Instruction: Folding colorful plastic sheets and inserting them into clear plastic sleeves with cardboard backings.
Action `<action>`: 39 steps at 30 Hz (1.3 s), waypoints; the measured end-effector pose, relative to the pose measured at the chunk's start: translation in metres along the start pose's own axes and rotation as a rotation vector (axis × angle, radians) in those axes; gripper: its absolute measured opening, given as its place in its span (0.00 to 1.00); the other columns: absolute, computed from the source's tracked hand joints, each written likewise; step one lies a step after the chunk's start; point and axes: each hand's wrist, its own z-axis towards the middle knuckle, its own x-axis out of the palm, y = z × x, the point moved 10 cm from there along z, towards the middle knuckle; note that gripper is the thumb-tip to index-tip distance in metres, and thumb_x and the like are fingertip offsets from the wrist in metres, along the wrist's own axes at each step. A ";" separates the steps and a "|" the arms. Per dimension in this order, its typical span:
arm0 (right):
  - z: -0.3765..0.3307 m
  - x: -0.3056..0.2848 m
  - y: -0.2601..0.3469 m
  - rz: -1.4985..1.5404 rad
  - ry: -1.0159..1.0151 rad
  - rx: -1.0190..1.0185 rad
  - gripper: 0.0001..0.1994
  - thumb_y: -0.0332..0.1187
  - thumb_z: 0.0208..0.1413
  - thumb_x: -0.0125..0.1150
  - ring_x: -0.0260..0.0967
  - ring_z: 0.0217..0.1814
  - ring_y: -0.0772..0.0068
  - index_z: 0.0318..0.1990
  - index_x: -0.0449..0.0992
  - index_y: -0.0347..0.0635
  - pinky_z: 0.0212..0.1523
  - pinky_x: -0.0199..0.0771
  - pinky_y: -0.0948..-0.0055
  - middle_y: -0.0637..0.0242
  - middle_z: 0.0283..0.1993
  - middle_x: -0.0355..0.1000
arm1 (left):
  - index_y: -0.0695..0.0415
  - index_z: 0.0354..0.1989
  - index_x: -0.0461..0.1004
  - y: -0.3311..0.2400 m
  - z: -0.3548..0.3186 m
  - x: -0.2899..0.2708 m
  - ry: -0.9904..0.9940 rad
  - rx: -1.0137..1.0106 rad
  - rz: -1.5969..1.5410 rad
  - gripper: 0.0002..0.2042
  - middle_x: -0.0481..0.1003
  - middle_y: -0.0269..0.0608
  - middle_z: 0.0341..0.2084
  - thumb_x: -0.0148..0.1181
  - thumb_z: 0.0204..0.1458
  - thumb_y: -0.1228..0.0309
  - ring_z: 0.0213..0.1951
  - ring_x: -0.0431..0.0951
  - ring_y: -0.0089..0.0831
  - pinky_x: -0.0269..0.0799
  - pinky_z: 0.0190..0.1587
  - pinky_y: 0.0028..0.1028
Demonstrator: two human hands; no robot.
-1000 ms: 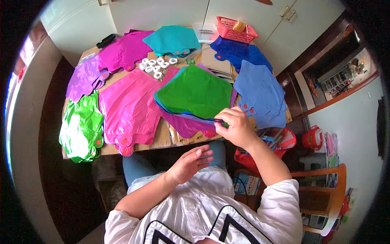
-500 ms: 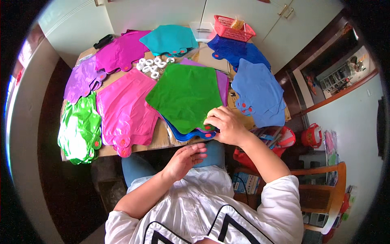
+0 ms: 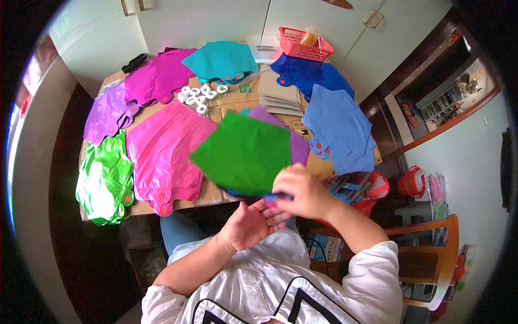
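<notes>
My right hand (image 3: 303, 190) is closed on the tabbed near end of a loose stack of flat foil balloons. A green balloon (image 3: 245, 154) lies on top, with a purple one (image 3: 300, 148) showing along its right side and blue just visible under its near edge. The stack is blurred and held over the table's front edge. My left hand (image 3: 249, 224) is open, palm up, just below the stack's near end; its fingertips come close to the tabs, and I cannot tell whether they touch. A pink pile of balloons (image 3: 167, 154) lies to the left.
More balloon piles ring the cardboard-covered table: shiny green (image 3: 105, 175), lilac (image 3: 108, 116), magenta (image 3: 159, 75), teal (image 3: 221, 60), dark blue (image 3: 315, 73) and light blue (image 3: 339, 124). Several white rings (image 3: 200, 99), grey-beige sheets (image 3: 280, 93) and a red basket (image 3: 305, 46) are farther back.
My right hand has drawn the stack nearer and lifted it, uncovering the sheets behind. My left hand has turned palm up and moved right, beneath the stack's near end.
</notes>
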 end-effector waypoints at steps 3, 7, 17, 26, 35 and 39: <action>-0.012 0.026 0.032 -0.092 0.120 -0.093 0.14 0.39 0.40 0.70 0.69 0.39 0.64 0.33 0.77 0.44 0.46 0.62 0.63 0.69 0.35 0.72 | 0.57 0.60 0.62 0.005 -0.015 -0.001 -0.027 0.055 -0.095 0.36 0.66 0.46 0.57 0.60 0.49 0.44 0.61 0.64 0.39 0.57 0.63 0.46; -0.016 0.021 0.038 0.113 0.100 -0.151 0.18 0.45 0.41 0.71 0.70 0.43 0.62 0.34 0.77 0.43 0.50 0.62 0.62 0.67 0.37 0.73 | 0.61 0.51 0.68 0.018 -0.019 -0.049 -0.319 -0.087 -0.113 0.16 0.74 0.47 0.45 0.56 0.57 0.68 0.45 0.76 0.38 0.72 0.52 0.38; -0.110 0.022 -0.114 0.806 0.047 1.084 0.15 0.42 0.57 0.61 0.75 0.36 0.65 0.36 0.77 0.36 0.40 0.74 0.68 0.60 0.39 0.76 | 0.63 0.45 0.69 0.015 -0.031 -0.053 -0.406 -0.227 -0.099 0.11 0.76 0.45 0.36 0.55 0.53 0.78 0.34 0.77 0.30 0.74 0.39 0.28; -0.087 0.065 -0.108 1.191 -0.304 1.017 0.18 0.31 0.52 0.63 0.73 0.45 0.72 0.50 0.71 0.38 0.46 0.73 0.68 0.67 0.45 0.74 | 0.63 0.49 0.68 0.015 -0.034 -0.052 -0.304 -0.314 0.020 0.17 0.76 0.49 0.37 0.57 0.52 0.71 0.37 0.77 0.37 0.73 0.44 0.35; -0.065 0.044 -0.084 1.216 -0.163 0.879 0.22 0.23 0.51 0.59 0.71 0.52 0.69 0.56 0.67 0.35 0.54 0.70 0.68 0.64 0.51 0.72 | 0.61 0.42 0.70 0.009 -0.030 -0.071 -0.537 -0.231 0.107 0.06 0.76 0.45 0.30 0.54 0.57 0.77 0.31 0.76 0.33 0.75 0.34 0.31; -0.050 0.012 -0.132 1.274 -0.297 0.929 0.20 0.27 0.52 0.61 0.73 0.47 0.69 0.53 0.69 0.34 0.50 0.73 0.69 0.60 0.48 0.74 | 0.60 0.41 0.71 0.010 -0.028 -0.051 -0.377 -0.243 0.302 0.06 0.76 0.42 0.27 0.55 0.57 0.76 0.30 0.77 0.31 0.74 0.33 0.29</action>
